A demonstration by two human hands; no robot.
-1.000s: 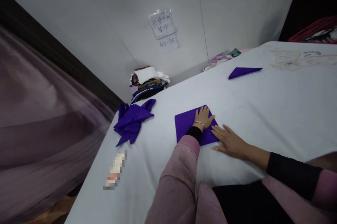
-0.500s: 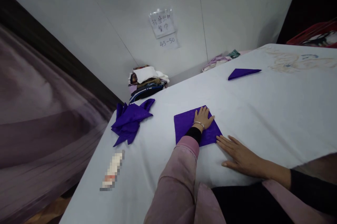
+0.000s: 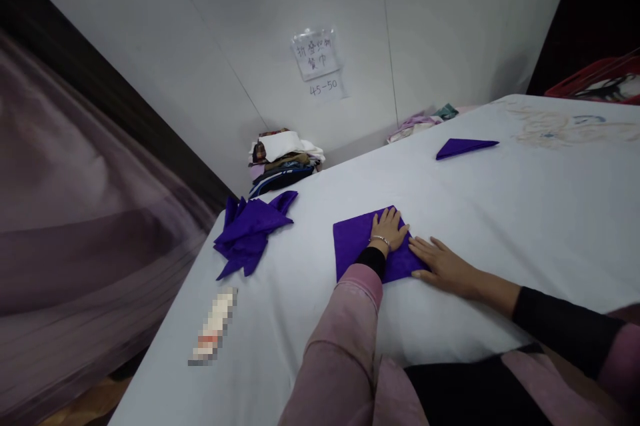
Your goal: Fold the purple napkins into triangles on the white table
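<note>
A purple cloth napkin point(image 3: 353, 239) lies folded flat on the white-covered table point(image 3: 310, 333), its right side slanting to a corner. My left hand point(image 3: 389, 229), with a bracelet at the wrist, presses flat on its upper right part, fingers spread. At the slanted right edge, my right hand point(image 3: 443, 266) lies with fingers stretched out, touching the cloth near its lower right corner. My left forearm hides part of the napkin's lower edge.
Crumpled purple napkins point(image 3: 253, 229) lie at the table's left edge. A folded purple triangle point(image 3: 465, 147) rests at the back right. Stacked clothes point(image 3: 285, 159) stand by the wall, below a paper sign point(image 3: 315, 56). A pixelated strip point(image 3: 214, 329) lies front left.
My right hand has moved up and slightly left along the napkin's right edge. My left hand stays pressed on the cloth. The whole view has shifted slightly.
</note>
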